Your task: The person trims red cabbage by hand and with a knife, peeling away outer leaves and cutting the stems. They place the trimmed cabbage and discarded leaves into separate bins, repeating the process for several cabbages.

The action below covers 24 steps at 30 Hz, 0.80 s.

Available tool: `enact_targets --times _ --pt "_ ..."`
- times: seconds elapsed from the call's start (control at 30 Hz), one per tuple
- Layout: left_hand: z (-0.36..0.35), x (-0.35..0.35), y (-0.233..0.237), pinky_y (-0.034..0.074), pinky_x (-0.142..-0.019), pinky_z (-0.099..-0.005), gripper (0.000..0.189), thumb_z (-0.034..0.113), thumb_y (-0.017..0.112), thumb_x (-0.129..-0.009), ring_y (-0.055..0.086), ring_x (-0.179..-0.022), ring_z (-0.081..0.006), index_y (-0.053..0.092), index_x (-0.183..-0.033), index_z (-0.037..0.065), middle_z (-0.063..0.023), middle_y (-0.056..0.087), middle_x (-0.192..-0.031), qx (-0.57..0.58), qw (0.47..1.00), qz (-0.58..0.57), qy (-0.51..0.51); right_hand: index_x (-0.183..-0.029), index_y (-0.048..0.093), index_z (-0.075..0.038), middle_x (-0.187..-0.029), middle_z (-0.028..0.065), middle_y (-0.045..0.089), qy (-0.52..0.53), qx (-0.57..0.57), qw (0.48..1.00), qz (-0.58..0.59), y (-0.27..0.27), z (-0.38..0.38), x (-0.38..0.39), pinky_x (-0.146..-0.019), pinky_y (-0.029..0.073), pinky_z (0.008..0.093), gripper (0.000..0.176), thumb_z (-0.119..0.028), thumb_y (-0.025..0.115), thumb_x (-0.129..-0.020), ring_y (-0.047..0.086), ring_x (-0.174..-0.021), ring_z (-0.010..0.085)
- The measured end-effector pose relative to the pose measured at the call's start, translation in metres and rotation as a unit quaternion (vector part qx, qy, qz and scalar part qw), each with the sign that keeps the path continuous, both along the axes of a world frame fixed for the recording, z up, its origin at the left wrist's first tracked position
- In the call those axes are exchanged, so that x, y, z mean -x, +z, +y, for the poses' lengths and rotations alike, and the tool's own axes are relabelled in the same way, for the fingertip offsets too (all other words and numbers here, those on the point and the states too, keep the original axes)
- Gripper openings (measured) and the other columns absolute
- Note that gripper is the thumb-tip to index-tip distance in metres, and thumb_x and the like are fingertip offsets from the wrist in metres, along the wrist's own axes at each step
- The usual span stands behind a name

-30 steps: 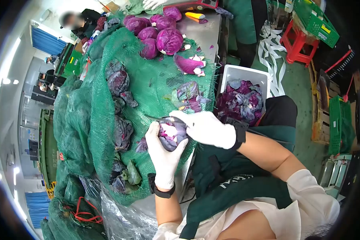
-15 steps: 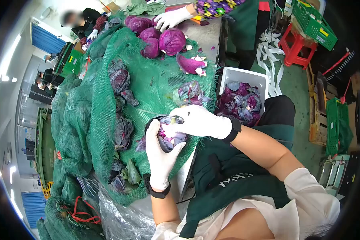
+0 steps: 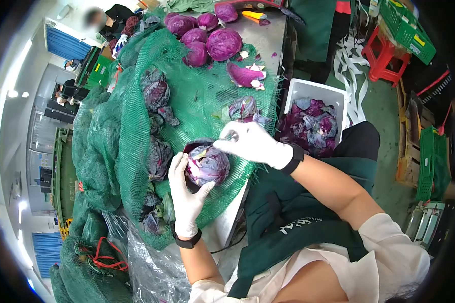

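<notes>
My left hand (image 3: 188, 194), in a white glove, cups the left and lower side of a red cabbage (image 3: 208, 165), thumb and fingers against it. At the cabbage's upper right edge is my gloved right hand (image 3: 255, 144), fingers curled around something small with a metallic glint, mostly hidden. A dark outer leaf (image 3: 196, 145) stands away from the cabbage's top. Beneath lies green netting (image 3: 199, 111) on the metal table. Loose leaves (image 3: 242, 107) lie just above my right hand, and dark unpeeled cabbages (image 3: 158, 159) sit to the left.
Peeled purple cabbages (image 3: 224, 44) and a yellow-handled tool (image 3: 254, 15) are at the table's far end. A white bin (image 3: 342, 103) of leaves stands right. Beyond are a red stool (image 3: 388, 55) and green crate (image 3: 407, 30). Bulky net sacks (image 3: 97, 146) line the left. Other people stand farther off.
The co-worker's gloved hand has left the far cabbages. My right hand has lifted slightly off the cabbage's face, the thin blade no longer shows, and my left hand has shifted left, exposing more cabbage.
</notes>
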State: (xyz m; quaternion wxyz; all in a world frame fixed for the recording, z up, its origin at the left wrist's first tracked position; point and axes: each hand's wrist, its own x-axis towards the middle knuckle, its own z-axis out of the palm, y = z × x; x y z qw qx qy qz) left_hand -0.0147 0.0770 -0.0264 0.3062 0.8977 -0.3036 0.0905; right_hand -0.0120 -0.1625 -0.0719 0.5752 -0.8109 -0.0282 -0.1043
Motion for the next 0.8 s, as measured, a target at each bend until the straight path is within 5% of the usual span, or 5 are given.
enact_targets --times 0.1,0.33,0.43,0.6,0.8 --pt "-0.01 0.016 0.009 0.037 -0.113 -0.0454 0.095 0.026 0.09 -0.067 0.046 -0.132 -0.0358 0.045 -0.147 0.005 -0.0185 0.046 -0.142 -0.089 0.995 -0.022 0.047 -0.098 0.066 -0.005 -0.078 0.015 0.071 0.006 0.14 0.987 -0.075 0.017 0.02 0.006 -0.062 0.055 0.0418 0.06 -0.063 0.069 -0.08 0.07 -0.069 0.0327" --pt "-0.044 0.027 -0.006 0.041 -0.109 -0.0442 0.091 0.019 0.084 -0.076 0.043 -0.135 -0.0376 0.036 -0.152 0.006 -0.0213 0.038 -0.149 -0.023 0.997 0.012 0.073 -0.087 0.063 -0.006 -0.069 0.0146 0.065 0.006 0.068 0.997 -0.047 0.008 0.022 0.003 -0.058 0.052 0.0435 0.028 -0.034 0.065 -0.089 0.067 -0.065 0.0349" --pt "-0.053 0.022 -0.006 0.042 -0.108 -0.0433 0.088 0.018 0.084 -0.076 0.043 -0.135 -0.0357 0.038 -0.151 0.006 -0.0187 0.037 -0.149 0.033 0.994 0.07 0.072 -0.086 0.061 -0.007 -0.063 0.014 0.06 -0.011 0.101 0.986 -0.132 0.005 0.017 -0.004 -0.054 0.049 0.0436 0.015 -0.021 0.066 -0.088 0.063 -0.059 0.0364" --pt "-0.06 0.008 -0.012 0.037 -0.111 -0.0494 0.087 0.029 0.084 -0.075 0.037 -0.135 -0.0433 0.041 -0.147 0.004 -0.0259 0.036 -0.146 -0.008 0.997 0.02 0.072 -0.09 0.062 -0.007 -0.064 0.0155 0.061 -0.041 0.123 0.983 -0.129 -0.006 0.008 -0.018 -0.055 0.051 0.0435 0.014 -0.02 0.065 -0.089 0.064 -0.06 0.0358" --pt "-0.061 0.014 -0.015 0.038 -0.111 -0.0468 0.082 0.025 0.084 -0.073 0.042 -0.131 -0.0387 0.046 -0.142 0.004 -0.022 0.041 -0.14 0.009 0.997 -0.01 0.077 -0.09 0.063 -0.006 -0.065 0.0157 0.061 -0.038 0.145 0.979 -0.137 -0.022 -0.006 -0.025 -0.056 0.051 0.0437 0.014 -0.02 0.064 -0.09 0.065 -0.06 0.036"
